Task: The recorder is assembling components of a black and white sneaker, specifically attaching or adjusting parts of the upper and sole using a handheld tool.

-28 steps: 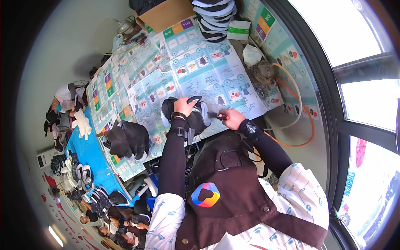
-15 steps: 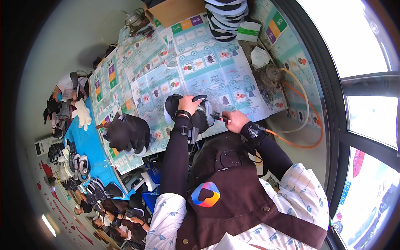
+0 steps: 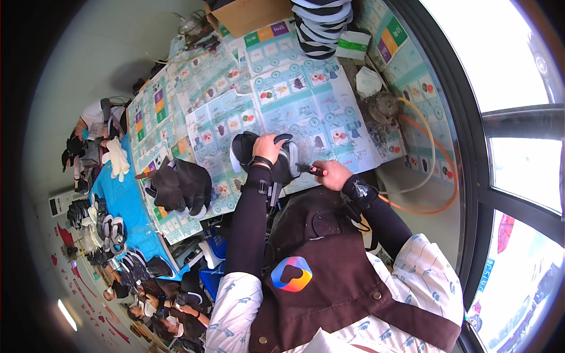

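Observation:
A black shoe (image 3: 287, 165) with a pale grey-white edge lies near the front of the paper-covered table. My left hand (image 3: 268, 148) is wrapped over its top, fingers curled around it. In my right hand (image 3: 334, 176) is a slim dark hand tool (image 3: 308, 169) with reddish parts, its tip at the shoe's pale right edge. Whether the tip touches cannot be made out. Left of the shoe, several black shoe uppers (image 3: 182, 185) sit in a pile.
A stack of black-and-white curved pieces (image 3: 322, 26) stands at the back beside a cardboard box (image 3: 253, 16). An orange hose (image 3: 452, 182) loops along the right side. White gloves (image 3: 116, 160) lie on a blue cover (image 3: 120, 197) at left; people sit beyond.
The tool in my right hand has dipped slightly and lies more level against the shoe's edge. My left hand keeps its hold on the shoe.

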The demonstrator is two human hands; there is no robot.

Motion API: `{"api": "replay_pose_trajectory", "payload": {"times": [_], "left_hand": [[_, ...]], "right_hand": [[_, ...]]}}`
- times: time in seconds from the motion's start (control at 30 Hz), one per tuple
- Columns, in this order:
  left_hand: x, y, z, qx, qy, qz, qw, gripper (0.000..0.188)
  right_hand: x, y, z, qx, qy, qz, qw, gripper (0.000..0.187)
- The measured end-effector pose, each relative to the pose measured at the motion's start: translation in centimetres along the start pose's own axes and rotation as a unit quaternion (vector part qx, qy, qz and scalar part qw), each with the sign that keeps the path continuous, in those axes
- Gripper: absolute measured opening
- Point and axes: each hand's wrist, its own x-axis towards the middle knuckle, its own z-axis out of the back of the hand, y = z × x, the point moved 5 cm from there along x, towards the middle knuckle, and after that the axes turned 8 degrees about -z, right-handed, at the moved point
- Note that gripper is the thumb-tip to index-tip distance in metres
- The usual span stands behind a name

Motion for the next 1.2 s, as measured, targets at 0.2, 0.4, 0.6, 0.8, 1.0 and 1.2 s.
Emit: {"api": "replay_pose_trajectory", "payload": {"times": [0.2, 0.4, 0.6, 0.8, 1.0, 1.2], "left_hand": [[-2.9, -3.6, 9.6, 0.218, -0.164, -0.124, 0.954, 0.04], [-0.8, -2.2, 3.5, 0.0, -0.164, -0.113, 0.98, 0.032], [0.6, -1.4, 1.0, -0.11, -0.144, -0.018, 0.983, 0.026], [-0.5, 0.2, 1.1, -0.122, -0.146, 0.002, 0.982, 0.024], [-3.6, 0.8, 1.3, -0.12, -0.125, 0.007, 0.985, 0.029], [-7.5, 2.3, 0.5, -0.11, -0.086, 0.046, 0.989, 0.035]], "right_hand": [[-1.0, -0.5, 4.3, 0.118, -0.09, -0.009, 0.989, 0.026], [1.6, -0.9, 1.6, 0.07, -0.1, 0.016, 0.992, 0.025], [3.5, -2.2, 1.2, 0.015, -0.159, -0.025, 0.987, 0.023], [5.0, -2.6, -0.7, 0.009, -0.123, -0.031, 0.992, 0.021], [4.3, -2.3, -0.6, 0.039, -0.132, -0.05, 0.989, 0.022], [4.0, -1.9, -1.9, 0.042, -0.093, -0.051, 0.993, 0.023]]}}
